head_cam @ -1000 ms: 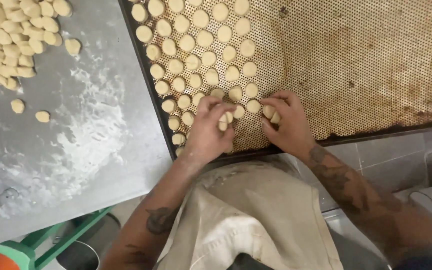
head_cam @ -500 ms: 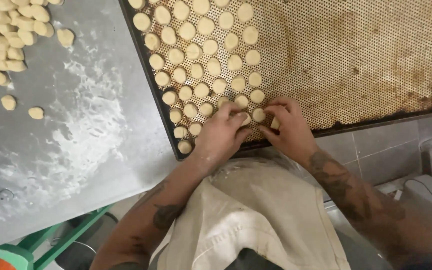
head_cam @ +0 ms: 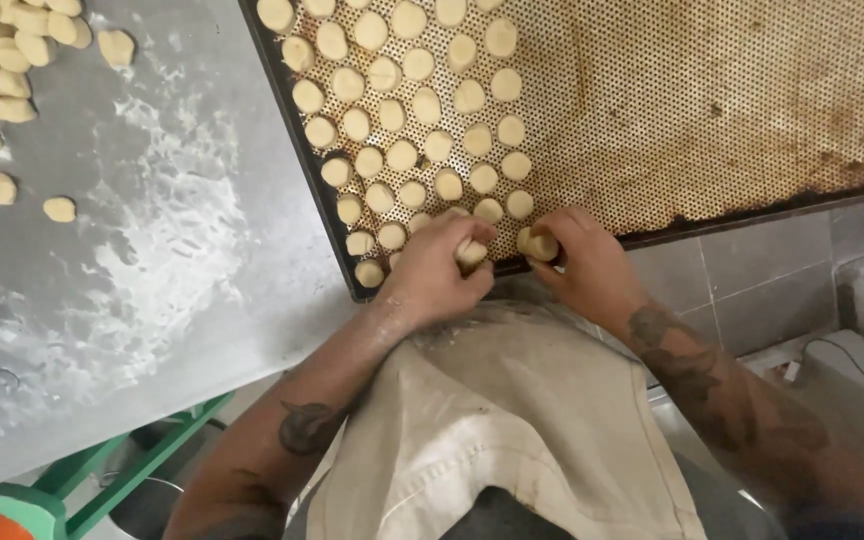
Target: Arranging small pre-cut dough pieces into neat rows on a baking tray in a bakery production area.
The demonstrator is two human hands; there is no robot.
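Both hands pinch dough at the near edge of the tray, lower centre of the frame.

The left hand (head_cam: 442, 270) pinches a small pale round dough piece (head_cam: 470, 252); the right hand (head_cam: 577, 262) pinches a second pale dough lump (head_cam: 537, 244), both at the bottom rim of the brown perforated metal baking tray (head_cam: 712, 110). Compared with a second ago, both hands have slid lower along the rows, and the filled area reaches nearer the rim. Loose pale dough pieces (head_cam: 2, 60) remain on the floured grey counter (head_cam: 142, 260), upper left.
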